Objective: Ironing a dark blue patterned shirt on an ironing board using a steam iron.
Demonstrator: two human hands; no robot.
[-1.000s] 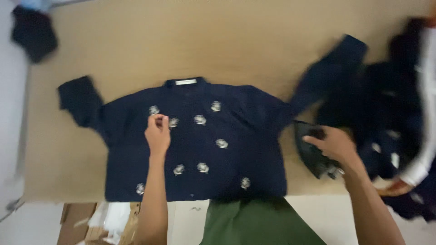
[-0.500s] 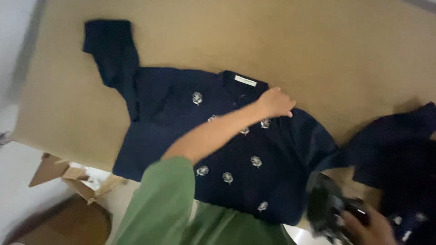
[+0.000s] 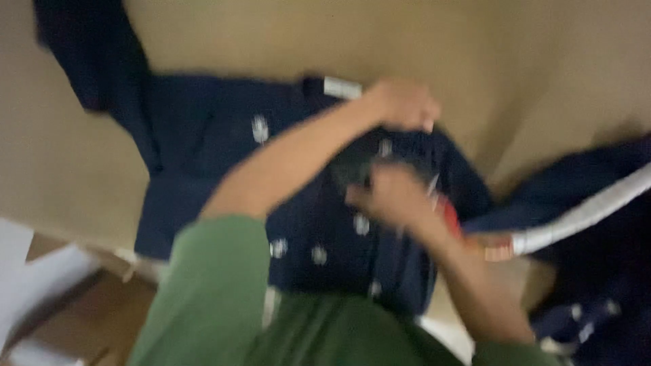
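A dark blue shirt [image 3: 203, 135] with little white marks is lying flat on the tan table [image 3: 542, 61], one sleeve sticking up at the far left. The left hand [image 3: 405, 103] is resting near the collar with its fingers curled down onto the cloth, and the right hand [image 3: 386, 193] is sitting just below it, closed around something dark [image 3: 352, 163], though the picture is too blurry to tell what it is. More dark clothes [image 3: 597, 257] are lying in a pile at the right.
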